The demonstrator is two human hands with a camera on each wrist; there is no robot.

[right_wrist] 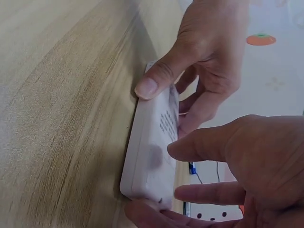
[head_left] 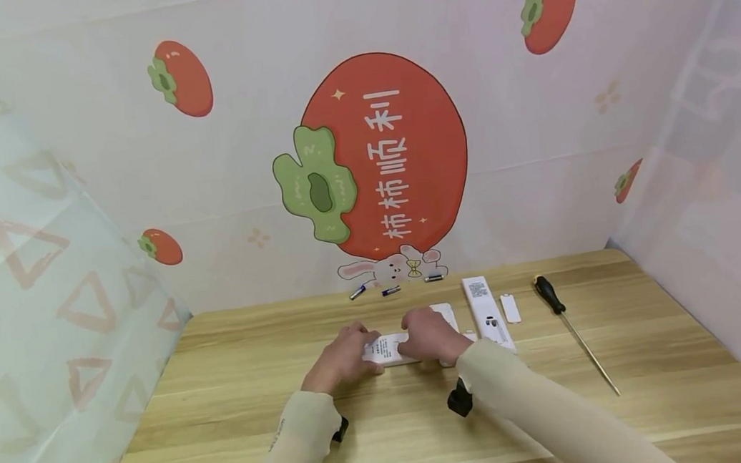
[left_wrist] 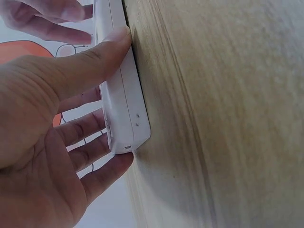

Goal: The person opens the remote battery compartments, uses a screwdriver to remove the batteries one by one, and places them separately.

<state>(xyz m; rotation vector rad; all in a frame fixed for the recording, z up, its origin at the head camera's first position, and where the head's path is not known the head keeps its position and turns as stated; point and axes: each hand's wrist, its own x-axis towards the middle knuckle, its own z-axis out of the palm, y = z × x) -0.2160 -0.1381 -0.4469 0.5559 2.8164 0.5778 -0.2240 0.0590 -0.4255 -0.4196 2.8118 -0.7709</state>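
A slim white oblong plastic device (head_left: pixel 388 350) with printed text on its face lies on the wooden table. My left hand (head_left: pixel 347 355) grips its left end. In the left wrist view the thumb (left_wrist: pixel 111 45) presses its near side and fingers reach round the far side and end. My right hand (head_left: pixel 432 335) is over the other end. In the right wrist view its thumb (right_wrist: pixel 190 145) stands just off the printed face, and one finger (right_wrist: pixel 142 213) is at the end of the device. Whether that finger touches is hard to tell.
Another white piece (head_left: pixel 444 314) lies partly hidden behind my right hand. To its right are a long white part (head_left: pixel 487 313) with printing, a small white cover (head_left: pixel 510 308) and a black-handled screwdriver (head_left: pixel 548 294). Three batteries (head_left: pixel 390 290) lie along the back edge.
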